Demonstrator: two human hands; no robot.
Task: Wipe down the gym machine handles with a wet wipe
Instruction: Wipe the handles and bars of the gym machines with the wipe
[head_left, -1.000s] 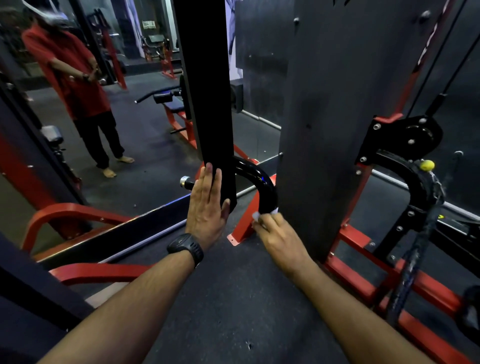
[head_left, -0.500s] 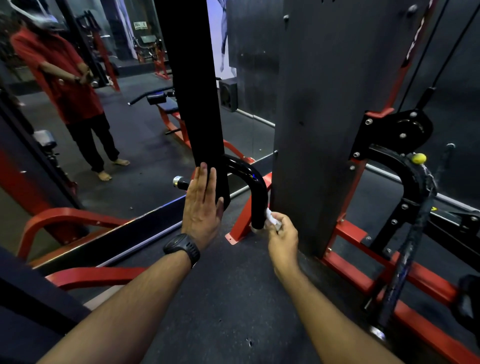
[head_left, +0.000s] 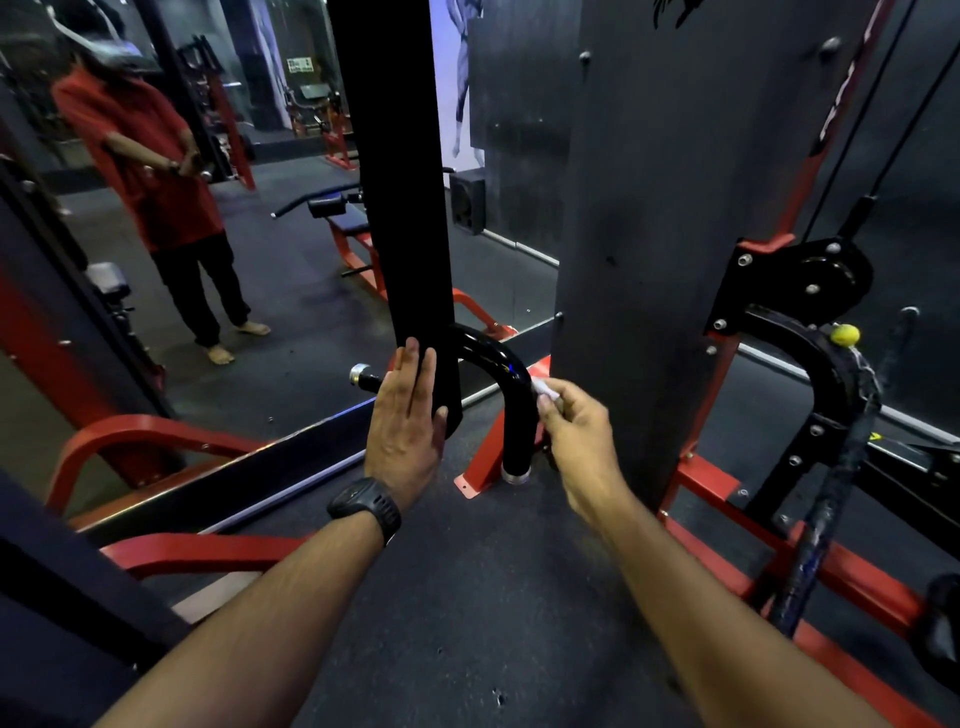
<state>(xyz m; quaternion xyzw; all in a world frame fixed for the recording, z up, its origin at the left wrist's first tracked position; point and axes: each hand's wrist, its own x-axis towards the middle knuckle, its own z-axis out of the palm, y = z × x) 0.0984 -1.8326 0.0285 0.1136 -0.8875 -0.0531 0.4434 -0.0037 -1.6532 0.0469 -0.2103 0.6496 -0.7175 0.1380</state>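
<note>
Currently: wiping step in hand. The curved black handle sits mid-scene. It arches out from behind the black upright, bends right, then drops to a chrome cap just above the floor. The wet wipe, small and white, is bunched at the right side of the handle's straight leg, just under the bend. It appears to touch the bar, though the contact edge is partly hidden.

The right hand pinches the wipe between thumb and curled fingertips. The left hand lies flat on the lower end of the black upright, left of the handle, fingers straight and together, holding nothing. Hands are apart with the handle between them. There is a wristwatch on the left wrist. A grey column stands just right of the handle, and a red base bracket sits on the floor beside the cap.

Judgement: this handle is mid-wipe. How much is covered cannot be read, since the gloss on the bend may be only lighting. The next move calls for wrapping the wipe further round the leg, running it down to the cap, then going back over the bend. The gap to the grey column looks tight, so knuckles may scrape.
</note>
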